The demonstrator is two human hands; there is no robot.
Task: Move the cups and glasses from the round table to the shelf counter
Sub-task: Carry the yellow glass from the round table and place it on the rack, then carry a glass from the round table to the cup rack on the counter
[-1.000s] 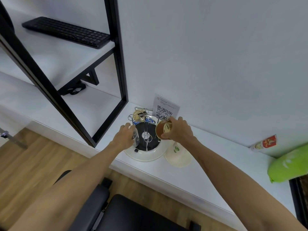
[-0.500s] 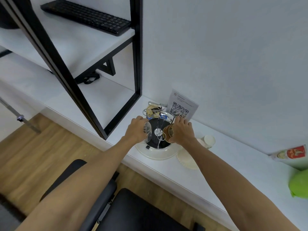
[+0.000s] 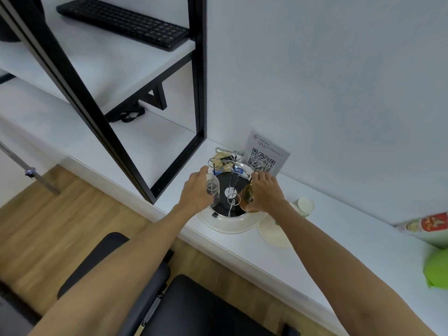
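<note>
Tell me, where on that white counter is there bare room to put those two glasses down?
Bare counter lies between the paper cup and the green bag, and inside the black frame left of the cup rack. It is crowded round the rack, where the left hand holds a clear glass, the right hand an amber glass, beside the QR sign.

A black keyboard (image 3: 126, 21) lies on the upper shelf (image 3: 80, 61), toward its right edge. Below it, a black strap or cable (image 3: 132, 115) lies beside the shelf's black bracket (image 3: 155, 97). A QR-code card (image 3: 264, 154) stands upright at the tabletop's (image 3: 351, 251) back edge against the wall. A flat cream disc (image 3: 274, 235) lies near the front edge. A red-labelled packet (image 3: 431, 224) and a green bag (image 3: 437, 269) sit at the right end. A black padded seat (image 3: 194, 309) stands on the wooden floor (image 3: 46, 221).
</note>
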